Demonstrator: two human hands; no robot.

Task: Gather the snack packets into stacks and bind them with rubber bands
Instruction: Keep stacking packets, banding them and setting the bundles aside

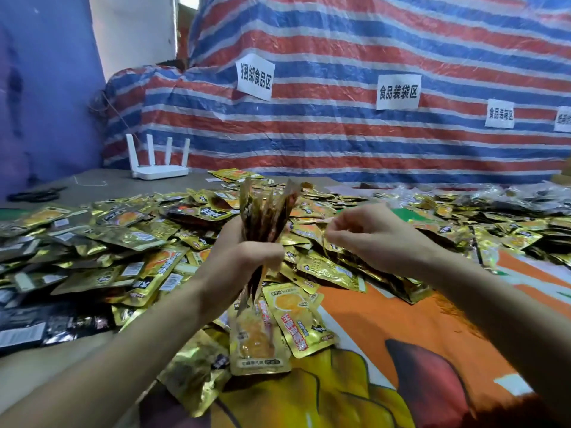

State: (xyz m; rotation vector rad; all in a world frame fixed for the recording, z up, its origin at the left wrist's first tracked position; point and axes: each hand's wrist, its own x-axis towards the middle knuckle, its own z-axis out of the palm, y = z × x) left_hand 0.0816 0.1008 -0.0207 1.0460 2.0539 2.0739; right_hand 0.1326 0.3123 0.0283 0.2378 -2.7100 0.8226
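Gold foil loose packets lie heaped from nine o'clock across to three, spread over the table. At ten o'clock a white router stands behind them. At centre my view shows the left hand clenched round the stack of packets, held upright and edge-on above the heap, its top fanning out. At the stack's three o'clock the right hand hovers apart from it, fingers curled in toward the thumb; whether they pinch anything I cannot tell. An orange printed cloth shows at five o'clock.
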